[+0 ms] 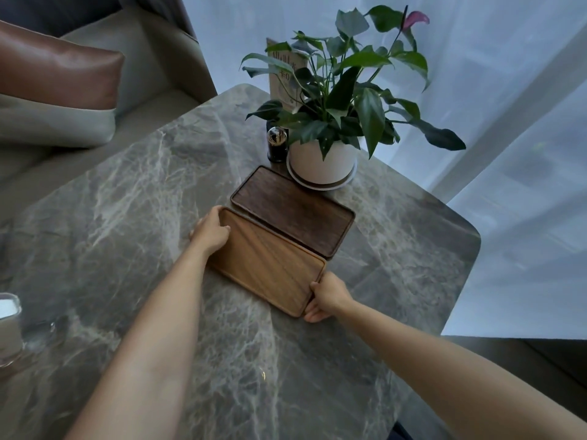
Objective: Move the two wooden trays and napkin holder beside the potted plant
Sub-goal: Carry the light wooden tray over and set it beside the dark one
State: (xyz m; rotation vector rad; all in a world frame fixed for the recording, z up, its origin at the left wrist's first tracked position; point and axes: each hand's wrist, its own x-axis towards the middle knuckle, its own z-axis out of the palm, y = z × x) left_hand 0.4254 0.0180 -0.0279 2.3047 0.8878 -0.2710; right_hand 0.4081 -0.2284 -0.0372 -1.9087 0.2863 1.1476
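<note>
Marble-topped table carried both trays side by side, long edges touching. The left hand gripped the far short end of the light wooden tray and the right hand clasped its near end. Beyond it, the dark wooden tray lay just beside the potted plant.

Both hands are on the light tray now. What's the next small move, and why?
Probably let go. The light tray already lies flat on the table against the dark tray, which sits by the potted plant. The left hand and right hand grip its ends, and no napkin holder stands beside the trays.
</note>
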